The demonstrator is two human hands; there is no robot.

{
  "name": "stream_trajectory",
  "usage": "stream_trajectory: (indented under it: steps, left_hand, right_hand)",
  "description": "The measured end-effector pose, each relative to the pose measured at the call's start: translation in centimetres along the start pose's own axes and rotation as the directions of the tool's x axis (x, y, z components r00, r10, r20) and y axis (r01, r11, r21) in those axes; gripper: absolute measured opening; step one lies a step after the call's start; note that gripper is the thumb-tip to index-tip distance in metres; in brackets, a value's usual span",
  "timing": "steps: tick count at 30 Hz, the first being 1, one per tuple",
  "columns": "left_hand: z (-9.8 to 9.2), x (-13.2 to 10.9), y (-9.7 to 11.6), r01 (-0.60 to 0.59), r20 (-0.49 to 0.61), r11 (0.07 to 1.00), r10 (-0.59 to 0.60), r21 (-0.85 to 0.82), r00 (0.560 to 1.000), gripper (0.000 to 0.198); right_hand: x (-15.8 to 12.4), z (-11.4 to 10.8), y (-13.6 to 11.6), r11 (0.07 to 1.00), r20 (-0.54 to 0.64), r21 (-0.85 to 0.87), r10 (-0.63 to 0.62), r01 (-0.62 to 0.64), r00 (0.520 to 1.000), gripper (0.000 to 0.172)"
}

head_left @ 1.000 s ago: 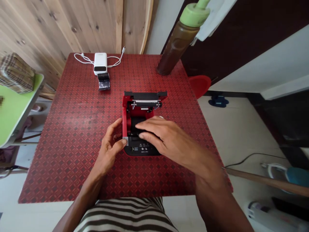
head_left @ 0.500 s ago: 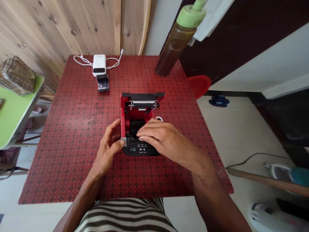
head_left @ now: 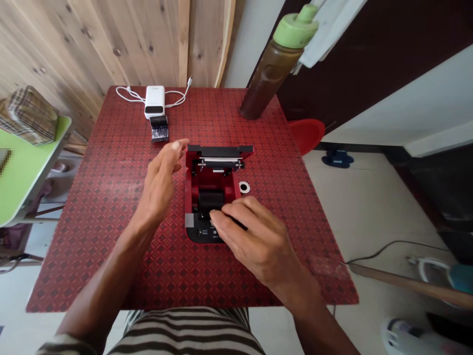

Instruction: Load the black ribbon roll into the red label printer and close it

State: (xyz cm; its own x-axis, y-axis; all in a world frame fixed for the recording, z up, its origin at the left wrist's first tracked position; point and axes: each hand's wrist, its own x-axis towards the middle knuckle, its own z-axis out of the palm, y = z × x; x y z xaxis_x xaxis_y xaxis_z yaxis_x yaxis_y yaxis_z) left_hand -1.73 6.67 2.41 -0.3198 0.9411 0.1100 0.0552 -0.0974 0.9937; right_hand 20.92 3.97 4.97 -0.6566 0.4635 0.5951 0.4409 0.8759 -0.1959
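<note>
At frame centre, the printer (head_left: 218,179) should be steadied — left hand (head_left: 160,180) unclenched, but the right hand's (head_left: 256,239) grip cannot be told.

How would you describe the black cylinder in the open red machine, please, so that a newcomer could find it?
On the red table, find the open red machine between left hand and right hand. In its hollow, in front of the raised lid, lies the black cylinder; unlike the black piece by the white power bank, it sits inside.
</note>
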Motion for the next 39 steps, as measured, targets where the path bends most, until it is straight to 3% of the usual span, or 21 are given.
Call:
stream_trajectory:
  steps: [4,9,12,17,29,36,39]
  left_hand:
    - [1.7,2.5,0.4,0.055,-0.102,0.991,-0.068,-0.125,0.992,0.048]
    - [0.4,0.6,0.6,0.094,-0.012,0.976,-0.098,-0.194,0.995,0.021]
    - [-1.0,-1.8,0.1,0.213,0.098,0.957,-0.197,-0.197,0.976,0.057]
    - [-2.0,-4.7,-1.1,0.367,0.226,0.910,-0.323,-0.193,0.919,0.075]
    - [-1.3,-6.0,-0.8,0.274,0.266,0.945,-0.222,-0.180,0.938,0.066]
    - [-1.5,-6.4,-1.7,0.334,0.220,0.925,-0.293,-0.181,0.930,0.071]
    - [-1.8,-7.6,-2.1,0.367,0.175,0.905,-0.334,-0.215,0.926,0.064]
  right_hand:
    - [-1.1,0.6,-0.4,0.993,0.011,-0.110,-0.052,0.053,0.999,0.018]
    - [-1.6,0.4,-0.8,0.980,0.047,-0.182,-0.075,0.082,0.996,0.025]
    - [-1.6,0.4,-1.1,0.973,0.015,-0.216,-0.080,0.082,0.997,0.027]
    - [-1.6,0.9,-1.2,0.977,-0.053,-0.211,-0.003,-0.008,0.999,0.017]
    - [-1.6,1.2,-1.2,0.994,-0.025,-0.094,0.059,-0.061,0.998,0.020]
    - [-1.9,1.7,-1.3,0.994,-0.055,-0.021,0.109,-0.110,0.993,0.027]
    - [-3.0,1.6,-1.5,0.978,-0.126,0.038,0.207,-0.204,0.970,0.037]
